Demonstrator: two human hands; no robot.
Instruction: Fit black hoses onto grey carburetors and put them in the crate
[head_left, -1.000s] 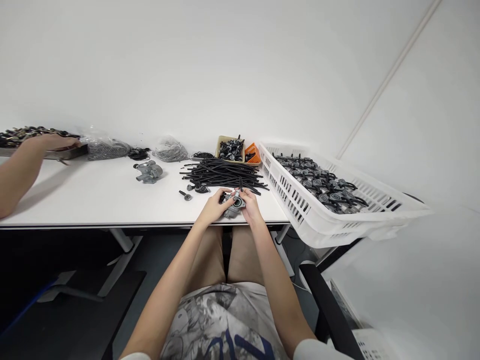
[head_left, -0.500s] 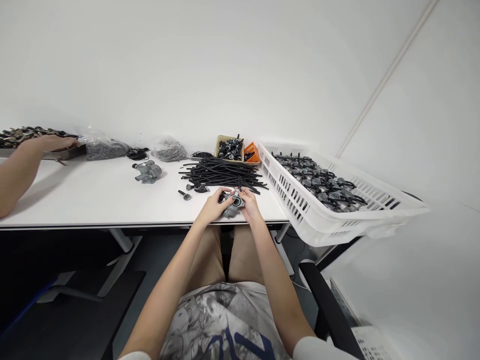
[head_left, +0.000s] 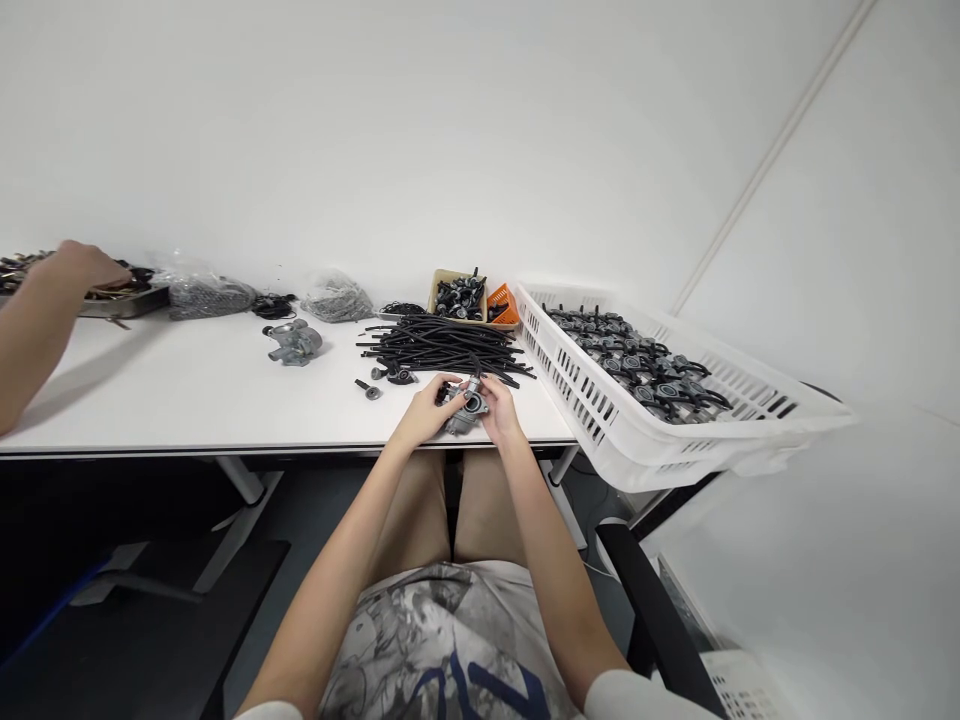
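Observation:
Near the front edge of the table, my left hand (head_left: 429, 408) is closed around the left side of a grey metal carburetor (head_left: 465, 414). From the other side my right hand (head_left: 498, 408) grips the same carburetor, its fingers by the upper right where a dark part sticks up. The carburetor's round opening faces me. Just behind my hands lies a pile of black rubber hoses (head_left: 442, 345). To the left are a few small black and grey fittings (head_left: 393, 373) and a single one (head_left: 367, 389). Fingertips behind the carburetor are partly hidden.
A white crate (head_left: 600, 400) of carburetors stands at the right. A second carburetor (head_left: 294, 342) sits on the table (head_left: 187, 400) at the left. Behind are a yellow basket (head_left: 444, 275), an orange basket (head_left: 510, 302) and plastic bags (head_left: 202, 290). At far left, another person's hand (head_left: 86, 265) reaches over a parts tray (head_left: 127, 303).
The dark part standing up from the carburetor has tilted, and my right fingers have shifted slightly there. The other person's hand has moved left over the tray.

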